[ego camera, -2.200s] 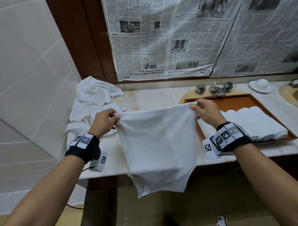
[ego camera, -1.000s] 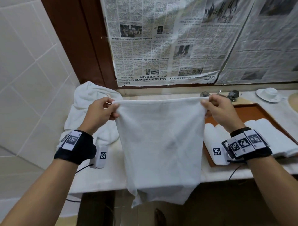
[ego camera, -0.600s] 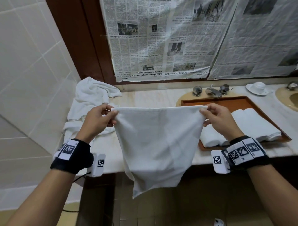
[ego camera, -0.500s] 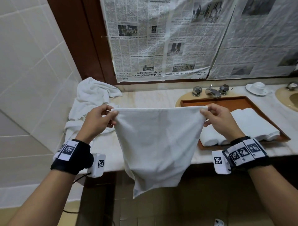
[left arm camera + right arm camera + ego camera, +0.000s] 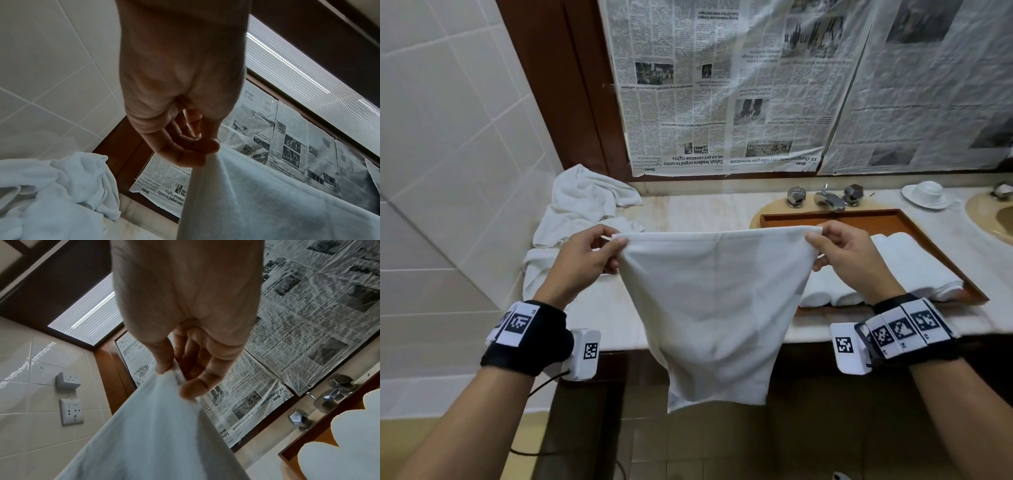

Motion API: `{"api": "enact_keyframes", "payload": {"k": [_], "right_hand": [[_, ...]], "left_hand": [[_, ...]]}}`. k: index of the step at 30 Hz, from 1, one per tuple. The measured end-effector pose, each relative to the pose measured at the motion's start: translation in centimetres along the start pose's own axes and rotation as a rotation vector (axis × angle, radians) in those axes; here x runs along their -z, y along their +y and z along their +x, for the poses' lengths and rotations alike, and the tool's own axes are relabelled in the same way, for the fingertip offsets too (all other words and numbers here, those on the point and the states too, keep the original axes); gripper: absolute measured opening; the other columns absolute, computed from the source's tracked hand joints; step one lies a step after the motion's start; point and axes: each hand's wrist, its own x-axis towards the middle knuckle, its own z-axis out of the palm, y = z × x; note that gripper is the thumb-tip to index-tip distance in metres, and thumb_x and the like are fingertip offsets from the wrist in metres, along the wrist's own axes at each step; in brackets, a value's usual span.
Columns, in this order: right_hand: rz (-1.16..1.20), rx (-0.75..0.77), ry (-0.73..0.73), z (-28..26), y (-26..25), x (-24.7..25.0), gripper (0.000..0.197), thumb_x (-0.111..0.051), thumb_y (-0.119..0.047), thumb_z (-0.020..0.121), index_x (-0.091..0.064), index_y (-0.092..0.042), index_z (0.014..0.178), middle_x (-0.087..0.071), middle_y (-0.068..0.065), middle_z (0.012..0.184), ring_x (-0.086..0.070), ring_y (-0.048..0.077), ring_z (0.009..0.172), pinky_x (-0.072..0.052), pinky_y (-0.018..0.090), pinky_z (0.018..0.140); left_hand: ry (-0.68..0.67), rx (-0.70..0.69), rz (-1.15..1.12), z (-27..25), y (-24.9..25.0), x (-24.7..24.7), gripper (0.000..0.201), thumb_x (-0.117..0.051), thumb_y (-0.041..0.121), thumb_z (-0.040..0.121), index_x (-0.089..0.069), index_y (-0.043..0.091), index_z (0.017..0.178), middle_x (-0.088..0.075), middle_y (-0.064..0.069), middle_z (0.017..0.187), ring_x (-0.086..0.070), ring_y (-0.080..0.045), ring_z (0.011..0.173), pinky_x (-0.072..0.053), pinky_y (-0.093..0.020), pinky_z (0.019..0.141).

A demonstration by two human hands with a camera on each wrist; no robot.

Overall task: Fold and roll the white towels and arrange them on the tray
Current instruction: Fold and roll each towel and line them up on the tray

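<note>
towel (image 5: 714, 301) lowered slightly | both hands' fingers (image 5: 616, 245) pinch its top corners | three rolls (image 5: 914, 270) on tray (image 5: 835, 217)

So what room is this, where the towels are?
Most likely a bathroom, perhaps in a hotel. There's a tap with two knobs over a basin by a marble counter, white wall tiles, and rolled towels on a tray.
</note>
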Motion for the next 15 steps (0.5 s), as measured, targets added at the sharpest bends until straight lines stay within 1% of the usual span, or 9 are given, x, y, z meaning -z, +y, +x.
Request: {"api": "enact_keyframes", "payload": {"k": [2,4,7,9,10,11,12,14,15], "right_hand": [[0.017,0.007,-0.009,-0.1,0.1,0.2,0.021,-0.059,-0.012,0.098,-0.059,0.008,0.091,-0.058,0.014,0.075,-0.056,0.02,0.066,-0.057,0.029,0.059],[0.023,0.012,-0.011,-0.1,0.1,0.3,0.02,-0.059,-0.012,0.098,-0.059,0.007,0.091,-0.059,0.012,0.075,-0.056,0.02,0.066,-0.056,0.031,0.059],[0.036,0.008,-0.015,0.3,0.0,0.3,0.017,-0.059,-0.01,0.098,-0.06,0.005,0.089,-0.061,0.003,0.07,-0.056,0.017,0.065,-0.057,0.03,0.057],[0.047,0.006,-0.024,0.6,-0.2,0.3,0.014,-0.058,-0.008,0.098,-0.061,-0.001,0.087,-0.063,-0.006,0.066,-0.057,0.014,0.062,-0.057,0.029,0.056],[0.051,0.007,-0.031,0.8,-0.3,0.3,0.013,-0.058,-0.008,0.098,-0.062,-0.005,0.086,-0.064,-0.007,0.066,-0.057,0.013,0.062,-0.057,0.028,0.055],[0.054,0.008,-0.035,1.0,-0.5,0.3,0.013,-0.058,-0.008,0.098,-0.063,-0.006,0.086,-0.066,-0.006,0.067,-0.058,0.014,0.062,-0.057,0.027,0.055],[0.053,0.01,-0.037,1.2,-0.7,0.3,0.013,-0.057,-0.007,0.098,-0.064,-0.005,0.087,-0.066,-0.002,0.07,-0.059,0.015,0.062,-0.057,0.026,0.055],[0.042,0.011,-0.032,1.8,-1.0,0.2,0.017,-0.057,-0.007,0.098,-0.06,0.008,0.091,-0.063,0.011,0.076,-0.057,0.021,0.064,-0.056,0.025,0.054],[0.039,0.01,-0.03,2.2,-1.1,0.2,0.02,-0.057,-0.007,0.098,-0.058,0.012,0.092,-0.061,0.015,0.077,-0.056,0.022,0.064,-0.056,0.025,0.054]], "left_hand": [[0.001,0.009,-0.017,-0.5,0.1,0.1,0.016,-0.065,0.021,0.096,-0.066,0.005,0.098,-0.06,-0.004,0.072,-0.056,-0.014,0.059,-0.056,-0.025,0.059],[0.006,0.002,-0.024,-0.8,0.3,0.2,0.017,-0.065,0.021,0.096,-0.065,0.004,0.098,-0.059,-0.001,0.071,-0.054,-0.014,0.059,-0.056,-0.024,0.058],[0.006,-0.004,-0.03,-1.0,0.9,0.3,0.018,-0.065,0.021,0.096,-0.065,0.003,0.099,-0.057,0.0,0.069,-0.053,-0.012,0.059,-0.055,-0.023,0.058],[0.007,-0.007,-0.039,-0.9,1.3,0.5,0.018,-0.065,0.022,0.097,-0.064,0.004,0.099,-0.056,0.001,0.068,-0.052,-0.012,0.059,-0.055,-0.025,0.058],[0.007,-0.009,-0.044,-0.9,1.5,0.7,0.017,-0.064,0.023,0.097,-0.064,0.006,0.098,-0.056,0.002,0.068,-0.051,-0.012,0.06,-0.054,-0.026,0.058],[0.005,-0.01,-0.052,-0.9,1.6,0.8,0.016,-0.064,0.024,0.097,-0.064,0.008,0.098,-0.056,0.003,0.068,-0.051,-0.012,0.06,-0.054,-0.026,0.059],[0.002,-0.012,-0.059,-0.8,1.7,1.0,0.014,-0.064,0.025,0.097,-0.064,0.01,0.098,-0.056,0.004,0.069,-0.051,-0.012,0.061,-0.053,-0.027,0.059],[0.002,-0.016,-0.061,-0.6,1.9,1.2,0.012,-0.063,0.026,0.098,-0.065,0.014,0.098,-0.056,0.003,0.072,-0.051,-0.012,0.061,-0.053,-0.026,0.059],[0.007,-0.016,-0.063,-0.4,2.0,1.3,0.012,-0.063,0.026,0.098,-0.065,0.014,0.098,-0.056,0.002,0.073,-0.051,-0.012,0.061,-0.053,-0.025,0.058]]}}
